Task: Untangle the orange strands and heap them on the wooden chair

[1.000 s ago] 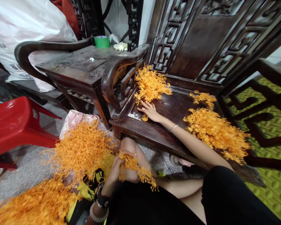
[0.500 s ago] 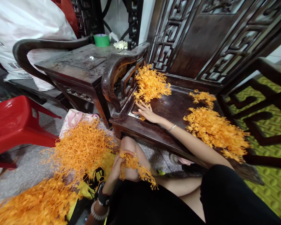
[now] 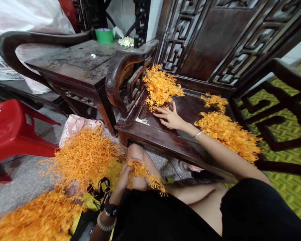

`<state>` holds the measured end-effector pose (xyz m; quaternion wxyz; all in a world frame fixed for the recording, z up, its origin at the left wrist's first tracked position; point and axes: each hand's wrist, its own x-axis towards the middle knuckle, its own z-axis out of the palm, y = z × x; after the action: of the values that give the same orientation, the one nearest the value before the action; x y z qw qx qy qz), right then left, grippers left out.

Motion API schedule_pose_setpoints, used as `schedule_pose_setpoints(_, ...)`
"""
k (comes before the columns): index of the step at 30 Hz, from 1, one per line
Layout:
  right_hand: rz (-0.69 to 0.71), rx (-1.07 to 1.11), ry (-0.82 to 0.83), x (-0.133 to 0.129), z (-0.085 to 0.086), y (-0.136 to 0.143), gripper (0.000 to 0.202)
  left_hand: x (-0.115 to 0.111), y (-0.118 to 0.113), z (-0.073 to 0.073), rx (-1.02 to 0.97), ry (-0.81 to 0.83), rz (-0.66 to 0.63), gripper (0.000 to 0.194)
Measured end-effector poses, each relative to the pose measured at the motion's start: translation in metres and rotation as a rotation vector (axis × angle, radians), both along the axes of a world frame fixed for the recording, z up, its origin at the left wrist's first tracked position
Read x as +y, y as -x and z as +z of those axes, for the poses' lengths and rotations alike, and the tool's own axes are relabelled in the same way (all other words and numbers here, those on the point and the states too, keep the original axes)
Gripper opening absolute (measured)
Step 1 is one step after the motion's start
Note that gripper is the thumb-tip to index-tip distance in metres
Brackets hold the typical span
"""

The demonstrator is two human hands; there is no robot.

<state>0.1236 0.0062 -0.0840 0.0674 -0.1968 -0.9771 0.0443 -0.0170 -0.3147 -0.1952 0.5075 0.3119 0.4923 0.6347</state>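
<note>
My left hand [image 3: 127,172], with a dark watch and a beaded bracelet at its wrist, is closed around a few orange curly strands [image 3: 150,177] above my knee. These strands trail to the right over my lap. My right hand [image 3: 169,117] is stretched over the dark wooden seat [image 3: 152,129], fingers spread, its fingertips at the lower edge of an orange pile [image 3: 161,87]. Nothing shows held in it. Farther right on the seat lie a larger orange heap [image 3: 228,134] and a small clump [image 3: 215,101].
Big orange heaps [image 3: 85,157] lie at the lower left, near a pink and white bag [image 3: 73,125] and a red stool [image 3: 19,134]. A side table [image 3: 72,63] bears green tape [image 3: 104,35] and white flowers [image 3: 126,41]. Carved armrests flank the seat.
My right hand has moved right and slightly up from the seat's left corner, its fingers still spread. A small orange bit beneath it no longer shows. My left hand keeps its hold on the strands.
</note>
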Motion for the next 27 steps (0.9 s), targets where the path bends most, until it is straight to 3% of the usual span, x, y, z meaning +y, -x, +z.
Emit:
schedule_pose_setpoints(6,0.084,-0.084,-0.149,-0.012,-0.003,0.011,0.062,0.002,0.000,0.003,-0.007,0.009,-0.006,0.031)
schedule_pose_setpoints(16,0.108,-0.076,0.023,-0.032,-0.007,0.037,0.062,0.007,-0.001,-0.002,-0.035,0.040,0.021,0.029)
schedule_pose_setpoints(21,0.065,-0.027,0.094,-0.030,-0.009,0.027,0.061,0.007,0.000,-0.002,0.001,0.061,0.038,0.028)
schedule_pose_setpoints(27,0.132,-0.046,0.002,-0.031,-0.013,-0.005,0.060,0.007,0.001,-0.009,-0.012,0.056,0.037,0.029)
